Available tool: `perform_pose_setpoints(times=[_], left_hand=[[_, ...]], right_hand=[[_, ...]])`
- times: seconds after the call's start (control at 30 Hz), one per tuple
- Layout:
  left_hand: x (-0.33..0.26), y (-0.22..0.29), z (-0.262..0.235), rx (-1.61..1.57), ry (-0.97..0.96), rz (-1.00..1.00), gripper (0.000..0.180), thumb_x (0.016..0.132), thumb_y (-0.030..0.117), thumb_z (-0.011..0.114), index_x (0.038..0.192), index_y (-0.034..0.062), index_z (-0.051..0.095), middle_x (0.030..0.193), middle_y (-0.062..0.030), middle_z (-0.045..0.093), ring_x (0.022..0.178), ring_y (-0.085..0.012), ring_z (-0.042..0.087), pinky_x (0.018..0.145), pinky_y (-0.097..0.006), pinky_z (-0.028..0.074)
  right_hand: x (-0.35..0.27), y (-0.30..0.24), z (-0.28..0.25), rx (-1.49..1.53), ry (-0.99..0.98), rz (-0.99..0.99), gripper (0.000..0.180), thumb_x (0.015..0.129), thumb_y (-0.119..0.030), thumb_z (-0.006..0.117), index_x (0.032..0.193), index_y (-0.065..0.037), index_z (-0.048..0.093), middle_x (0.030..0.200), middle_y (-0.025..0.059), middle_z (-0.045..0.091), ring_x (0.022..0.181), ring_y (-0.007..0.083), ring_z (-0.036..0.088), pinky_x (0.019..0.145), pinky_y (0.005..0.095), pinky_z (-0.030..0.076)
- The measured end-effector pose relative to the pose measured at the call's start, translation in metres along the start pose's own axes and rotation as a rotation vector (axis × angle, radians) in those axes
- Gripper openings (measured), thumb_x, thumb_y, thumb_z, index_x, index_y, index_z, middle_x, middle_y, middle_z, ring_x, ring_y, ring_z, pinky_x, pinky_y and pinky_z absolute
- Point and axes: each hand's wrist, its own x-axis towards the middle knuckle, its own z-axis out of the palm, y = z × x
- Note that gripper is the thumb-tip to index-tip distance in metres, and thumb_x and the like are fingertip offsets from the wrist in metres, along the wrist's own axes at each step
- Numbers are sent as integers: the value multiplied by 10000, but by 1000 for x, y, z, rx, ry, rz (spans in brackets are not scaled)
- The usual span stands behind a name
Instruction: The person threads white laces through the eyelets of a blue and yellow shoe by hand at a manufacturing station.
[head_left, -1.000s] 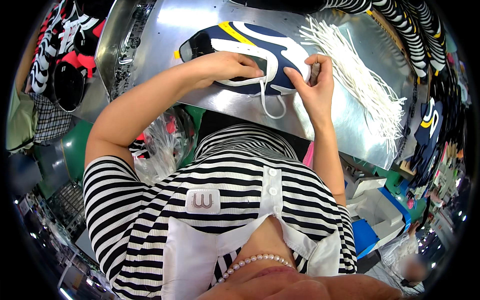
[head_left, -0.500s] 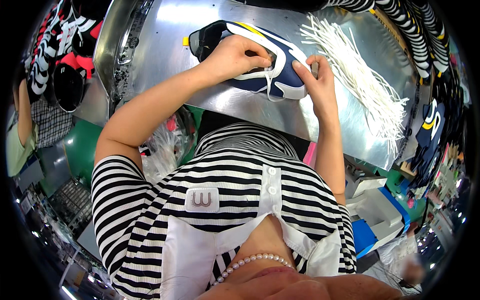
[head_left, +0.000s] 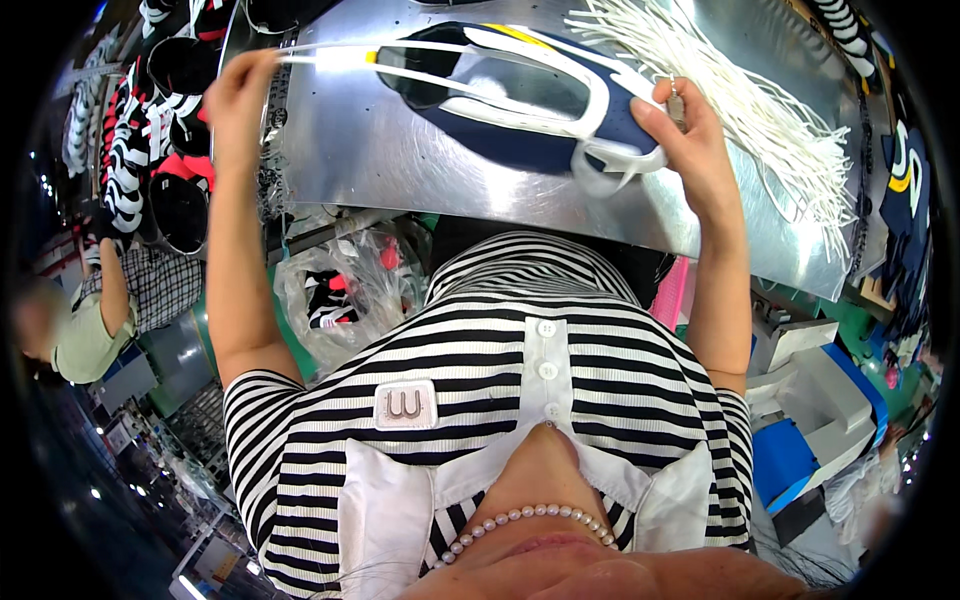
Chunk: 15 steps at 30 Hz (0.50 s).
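Green top (head_left: pixel 95 338): worn by a co-worker, far left; checked cloth (head_left: pixel 165 290) just beside.
Black-red-white uppers (head_left: pixel 122 160): in rows, left of the metal table (head_left: pixel 340 170).
Left hand (head_left: pixel 240 100): at the table's left edge; fingertips pinched narrow, holding a white lace (head_left: pixel 425 78).
Lace: two strands run nearly straight from the left hand across the heel of the navy upper (head_left: pixel 500 140); a blurred loop hangs near the toe.
Plastic bag (head_left: pixel 380 290): clear, below the near edge, red and black pieces inside.
Navy upper: on the table between both hands, heel left, toe right, white-edged opening facing up.
Right hand (head_left: pixel 693 138): closed on the toe, thumb on top; small grey item at its fingers, too small to identify.
Lace bundle (head_left: pixel 745 120): white, loose, on the table, just beside the right hand.
Box (head_left: pixel 810 400): white and blue, below the right edge.
Hanging uppers (head_left: pixel 905 195): navy, far right.
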Motion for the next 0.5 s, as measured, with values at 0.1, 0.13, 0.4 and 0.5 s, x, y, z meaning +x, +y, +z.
perform_pose_setpoints(times=[0.1,0.13,0.4,0.5], left_hand=[[20,-89,-114,233,288,-145,194,888,186,710,968,13,743,869,-27,714,795,-94,610,757,-229,472],[23,-101,-130,308,378,-170,199,880,197,716,943,11,748,864,-30,719,790,-100,616,760,-234,472],[10,-128,-110,139,435,-216,233,873,171,719,966,-42,723,861,-35,704,770,-93,592,739,-236,464],[18,-76,-49,185,305,-22,242,884,180,708,953,-52,708,839,-22,684,763,-77,574,730,-218,452]], right_hand=[[-5,2,-24,-74,-73,71,281,847,-275,751,927,-124,529,762,-66,516,653,13,418,527,188,284],[-7,10,-28,-84,-64,36,264,859,-270,738,929,-140,519,757,-78,511,630,-2,414,499,181,257],[-7,24,-40,30,-33,69,251,870,-282,720,910,-166,502,768,-100,470,625,-7,389,479,184,226],[-1,32,-45,50,-13,94,240,869,-219,727,934,-130,515,837,-47,542,712,29,473,584,187,348]])
